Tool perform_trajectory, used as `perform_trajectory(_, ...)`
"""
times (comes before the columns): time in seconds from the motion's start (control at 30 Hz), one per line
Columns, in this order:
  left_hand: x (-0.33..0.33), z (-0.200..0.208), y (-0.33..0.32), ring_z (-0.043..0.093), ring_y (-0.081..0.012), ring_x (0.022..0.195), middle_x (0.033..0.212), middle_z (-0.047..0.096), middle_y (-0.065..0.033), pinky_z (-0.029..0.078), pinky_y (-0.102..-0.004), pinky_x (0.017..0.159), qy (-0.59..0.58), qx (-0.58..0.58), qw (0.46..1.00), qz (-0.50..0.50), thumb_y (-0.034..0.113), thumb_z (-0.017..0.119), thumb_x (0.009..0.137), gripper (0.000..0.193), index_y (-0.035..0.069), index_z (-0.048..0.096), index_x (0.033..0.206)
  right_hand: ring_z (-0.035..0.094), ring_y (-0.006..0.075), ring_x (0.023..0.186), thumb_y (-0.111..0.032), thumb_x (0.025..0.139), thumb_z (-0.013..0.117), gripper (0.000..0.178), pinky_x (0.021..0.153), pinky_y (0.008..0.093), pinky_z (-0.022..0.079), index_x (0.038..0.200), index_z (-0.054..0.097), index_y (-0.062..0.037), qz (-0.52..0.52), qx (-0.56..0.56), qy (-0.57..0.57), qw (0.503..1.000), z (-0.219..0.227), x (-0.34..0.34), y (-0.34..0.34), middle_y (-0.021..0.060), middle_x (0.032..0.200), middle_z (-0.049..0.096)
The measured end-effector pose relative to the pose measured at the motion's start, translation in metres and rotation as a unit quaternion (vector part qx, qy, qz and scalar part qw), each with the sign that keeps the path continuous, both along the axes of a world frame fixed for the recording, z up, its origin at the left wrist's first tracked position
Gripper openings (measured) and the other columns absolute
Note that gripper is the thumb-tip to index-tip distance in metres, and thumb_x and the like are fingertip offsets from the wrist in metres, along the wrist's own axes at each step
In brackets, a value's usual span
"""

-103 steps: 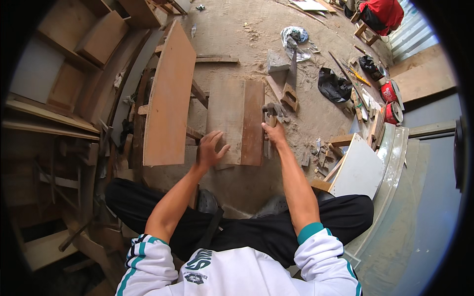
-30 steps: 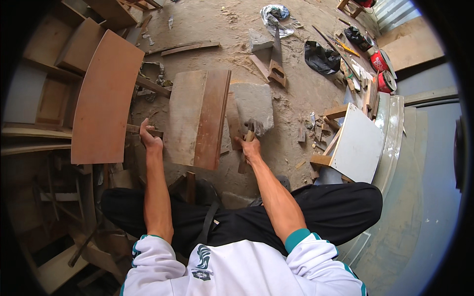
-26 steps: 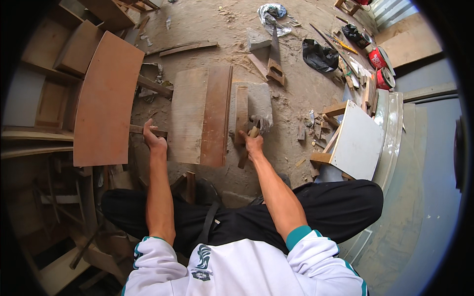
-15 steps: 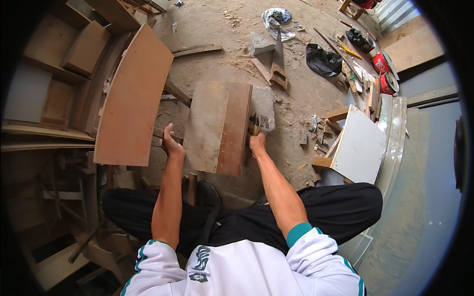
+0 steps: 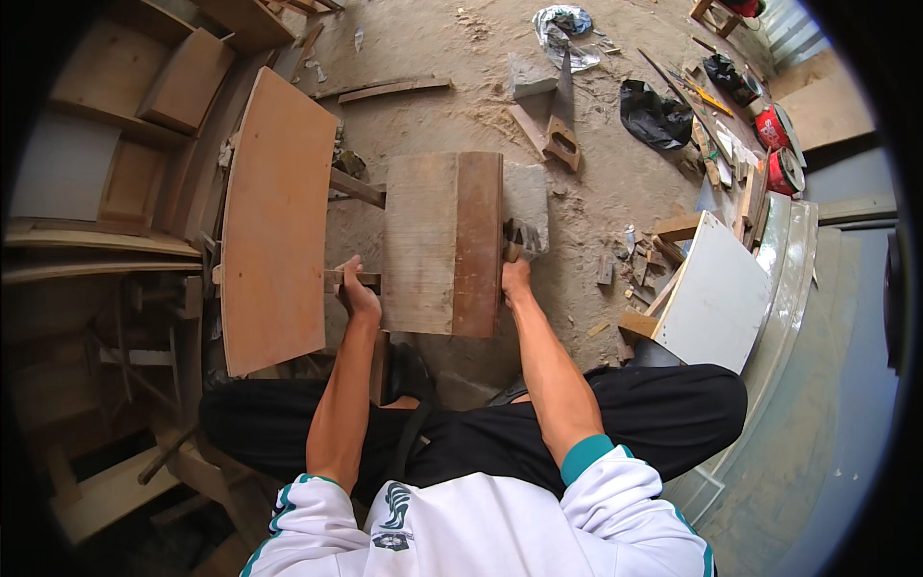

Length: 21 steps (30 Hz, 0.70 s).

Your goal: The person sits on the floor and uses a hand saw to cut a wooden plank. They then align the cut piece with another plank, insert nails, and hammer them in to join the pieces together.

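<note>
A wooden piece with a pale and a reddish-brown strip (image 5: 420,240) sits between my hands. Two bars join it to an orange-brown plywood board (image 5: 277,226) on its left. My left hand (image 5: 360,298) is closed around the nearer bar (image 5: 336,277), thumb pointing up. At the reddish strip's right edge, my right hand (image 5: 516,279) is closed on a short brown wooden part (image 5: 511,252). A dark shape (image 5: 525,234) shows just beyond that hand; its kind is unclear. A grey concrete block (image 5: 527,192) lies partly behind the wooden piece.
Beyond lie a handsaw (image 5: 562,120), a stone chunk (image 5: 531,79) and a black plastic bag (image 5: 656,115). A white-topped wooden piece (image 5: 716,293), offcuts (image 5: 639,264) and red cans (image 5: 784,173) stand right. Wooden cabinets (image 5: 106,125) fill the left. My crossed legs (image 5: 663,409) are close by.
The board and striped piece have turned together, their edges now more upright in the picture. Both hands have moved along with them. The whole view has shifted slightly.
</note>
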<state>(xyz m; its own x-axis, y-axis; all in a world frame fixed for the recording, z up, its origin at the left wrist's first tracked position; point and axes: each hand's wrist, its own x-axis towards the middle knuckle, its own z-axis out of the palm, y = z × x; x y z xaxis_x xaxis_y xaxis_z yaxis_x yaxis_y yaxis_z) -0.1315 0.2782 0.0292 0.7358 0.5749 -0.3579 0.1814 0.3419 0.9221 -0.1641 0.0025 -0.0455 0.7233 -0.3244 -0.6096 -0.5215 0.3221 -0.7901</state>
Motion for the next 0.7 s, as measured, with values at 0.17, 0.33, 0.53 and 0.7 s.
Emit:
perform_trajectory(0.17, -0.004, -0.001, -0.004, 0.046, -0.0159, 0.097, 0.092, 0.048, -0.0021, 0.032, -0.0330, 0.095, -0.036, -0.010, 0.999, -0.025, 0.020, 0.072, 0.080, 0.020, 0.012, 0.054, 0.086, 0.061, 0.0214, 0.096, -0.052, 0.075, 0.082, 0.077, 0.083, 0.0375, 0.048, 0.109, 0.063, 0.0144, -0.046, 0.015, 0.050, 0.998, -0.042, 0.024, -0.027, 0.0180, 0.106, 0.067)
perform_trajectory(0.33, -0.009, 0.001, -0.003, 0.046, -0.0132, 0.093, 0.091, 0.048, -0.0006, 0.031, -0.0310, 0.094, -0.046, -0.006, 0.999, -0.019, 0.018, 0.071, 0.082, 0.019, 0.013, 0.052, 0.082, 0.065, 0.0217, 0.104, -0.041, 0.089, 0.072, 0.057, 0.092, 0.0361, 0.051, 0.122, 0.062, 0.0054, -0.029, 0.134, -0.068, 0.988, -0.029, 0.062, -0.055, 0.0130, 0.125, 0.063)
perform_trajectory(0.53, -0.009, -0.009, 0.002, 0.048, -0.0136, 0.086, 0.083, 0.050, -0.0016, 0.038, -0.0300, 0.084, -0.071, -0.012, 0.997, -0.012, 0.010, 0.068, 0.082, 0.013, 0.009, 0.055, 0.081, 0.063, 0.0224, 0.104, -0.050, 0.078, 0.080, 0.072, 0.092, 0.0349, 0.050, 0.120, 0.063, 0.0062, 0.065, 0.214, -0.058, 0.973, 0.001, 0.087, -0.066, 0.0152, 0.115, 0.065)
perform_trajectory(0.7, -0.011, -0.001, -0.004, 0.049, -0.0132, 0.085, 0.082, 0.051, -0.0010, 0.038, -0.0296, 0.083, -0.073, -0.028, 0.996, -0.030, 0.009, 0.066, 0.084, 0.012, 0.010, 0.055, 0.081, 0.066, 0.0201, 0.077, -0.040, 0.073, 0.086, 0.062, 0.071, 0.0338, 0.056, 0.106, 0.063, 0.0066, 0.113, 0.176, -0.031, 0.977, 0.016, 0.092, -0.069, 0.0121, 0.092, 0.067)
